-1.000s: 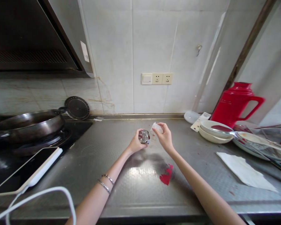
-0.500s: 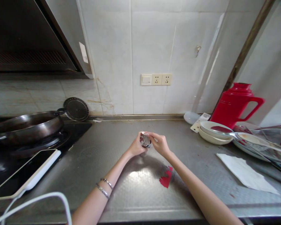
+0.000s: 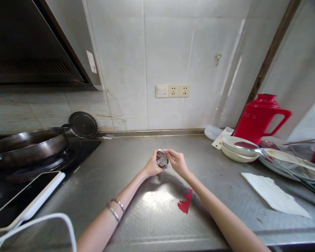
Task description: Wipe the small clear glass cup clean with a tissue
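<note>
My left hand [image 3: 152, 165] is wrapped round a small round thing with crinkled silver foil [image 3: 162, 159] on the side that faces me. I cannot make out whether it is foil all through or a small container with a foil top. At the foil's upper right edge, the fingertips of my right hand [image 3: 177, 161] are pinched together on it. Both hands are held above the steel worktop [image 3: 136, 224]. A torn piece of red paper or film [image 3: 185, 203] lies below them, near my right forearm.
On the left are a pan [image 3: 28, 145] on the stove, a black round disc [image 3: 83, 125] and a phone [image 3: 23, 199] with a white cable. To the right stand a red thermos jug [image 3: 259, 119], stacked bowls [image 3: 237, 157], plates and a white napkin [image 3: 274, 197].
The whole view has shifted slightly as my head moved. My hands keep nearly the same hold, and the foil's face is turned a little more towards me.
</note>
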`<action>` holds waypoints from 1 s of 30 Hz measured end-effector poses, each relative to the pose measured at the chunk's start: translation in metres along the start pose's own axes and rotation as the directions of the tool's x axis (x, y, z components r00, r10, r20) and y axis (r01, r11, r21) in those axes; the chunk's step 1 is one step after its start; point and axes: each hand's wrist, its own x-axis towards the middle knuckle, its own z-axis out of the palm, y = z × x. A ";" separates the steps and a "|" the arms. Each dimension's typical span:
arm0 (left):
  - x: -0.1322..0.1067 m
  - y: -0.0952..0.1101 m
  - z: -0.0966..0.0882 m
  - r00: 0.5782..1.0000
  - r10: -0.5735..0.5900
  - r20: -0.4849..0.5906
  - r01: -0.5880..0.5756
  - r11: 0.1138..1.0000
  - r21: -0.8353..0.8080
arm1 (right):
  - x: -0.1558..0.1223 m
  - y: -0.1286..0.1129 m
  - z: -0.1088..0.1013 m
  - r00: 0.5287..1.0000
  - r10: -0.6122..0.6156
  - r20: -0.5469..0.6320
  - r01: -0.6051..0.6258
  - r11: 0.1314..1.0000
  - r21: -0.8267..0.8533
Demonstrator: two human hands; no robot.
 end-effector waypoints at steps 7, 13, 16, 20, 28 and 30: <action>-0.006 -0.003 -0.008 0.998 0.060 0.030 -0.060 0.998 0.010 | 0.001 0.001 -0.001 0.992 -0.095 0.086 0.084 0.989 0.125; -0.010 0.004 -0.010 0.998 0.063 0.012 -0.063 0.998 0.020 | 0.000 -0.003 -0.005 0.983 -0.163 0.089 0.157 0.985 0.072; -0.010 0.008 -0.011 0.998 0.055 0.015 -0.055 0.998 0.014 | -0.003 -0.009 -0.007 0.939 -0.324 0.117 0.327 0.945 -0.009; -0.009 0.010 -0.012 0.997 0.075 -0.023 -0.074 0.997 0.030 | -0.007 -0.016 -0.006 0.860 -0.486 0.156 0.500 0.864 -0.059; -0.008 0.008 -0.016 0.994 0.104 -0.042 -0.100 0.990 0.105 | -0.003 -0.013 -0.003 0.976 -0.202 0.081 0.202 0.979 -0.004; -0.008 0.008 -0.019 0.993 0.102 -0.056 -0.095 0.989 0.109 | -0.004 -0.012 -0.002 0.966 -0.248 0.078 0.250 0.968 -0.009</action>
